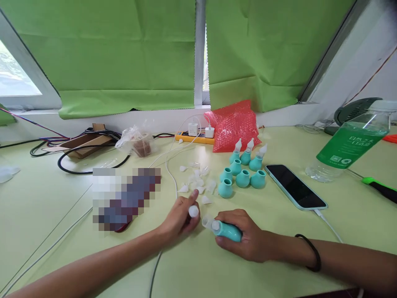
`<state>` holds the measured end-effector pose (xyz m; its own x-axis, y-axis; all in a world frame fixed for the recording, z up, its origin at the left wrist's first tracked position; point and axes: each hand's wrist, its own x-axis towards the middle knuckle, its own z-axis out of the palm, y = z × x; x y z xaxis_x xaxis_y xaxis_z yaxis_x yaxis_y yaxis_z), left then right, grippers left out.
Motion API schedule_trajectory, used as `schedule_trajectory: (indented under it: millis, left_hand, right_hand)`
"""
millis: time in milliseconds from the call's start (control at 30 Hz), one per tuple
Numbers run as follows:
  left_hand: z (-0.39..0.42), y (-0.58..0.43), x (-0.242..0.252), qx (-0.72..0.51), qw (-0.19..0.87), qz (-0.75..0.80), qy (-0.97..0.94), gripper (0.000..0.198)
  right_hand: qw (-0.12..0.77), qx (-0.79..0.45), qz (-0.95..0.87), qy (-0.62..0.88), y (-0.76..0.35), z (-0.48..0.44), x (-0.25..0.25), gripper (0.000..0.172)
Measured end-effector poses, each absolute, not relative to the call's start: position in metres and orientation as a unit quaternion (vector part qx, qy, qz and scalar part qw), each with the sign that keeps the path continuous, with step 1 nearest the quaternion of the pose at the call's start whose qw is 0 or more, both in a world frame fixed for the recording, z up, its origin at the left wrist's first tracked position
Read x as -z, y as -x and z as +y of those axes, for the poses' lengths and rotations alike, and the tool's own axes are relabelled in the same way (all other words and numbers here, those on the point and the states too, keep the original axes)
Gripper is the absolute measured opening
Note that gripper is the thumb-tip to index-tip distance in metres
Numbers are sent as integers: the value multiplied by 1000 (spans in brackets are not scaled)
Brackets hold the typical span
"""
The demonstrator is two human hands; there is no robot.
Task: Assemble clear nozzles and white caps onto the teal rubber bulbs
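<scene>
Device (229,232) wrapped by right fingers (232,217); white piece (193,211) within left fingers (195,222).

So our pale yellow-green table (192,269) is pretty busy: we've got eight teal bulbs (226,189) bunched up, three wearing tips, with loose whitish tips (184,188) scattered just left. Right of those, a phone (296,186) and bottle (347,145). Toward the back, we see a red pouch (234,128), power strip (181,137) and carton (89,145).
</scene>
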<state>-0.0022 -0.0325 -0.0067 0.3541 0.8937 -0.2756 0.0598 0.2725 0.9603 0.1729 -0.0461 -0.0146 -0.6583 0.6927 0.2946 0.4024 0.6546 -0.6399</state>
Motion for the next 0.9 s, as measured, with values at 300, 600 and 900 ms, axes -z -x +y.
schedule_trajectory:
  millis: [300,600,900]
  left_hand:
    - [-25,10,13,-485,459,483,-566,27]
    - [-41,12,16,-435,153,359,-811,29]
    - [-36,15,19,-456,70,359,-811,20]
  right_hand:
    - [330,-421,-733,422,-173,-37,21,25]
    - [344,-504,-678,411,-167,-36,12,25]
    - [364,-483,-680,415,-174,-37,15,23]
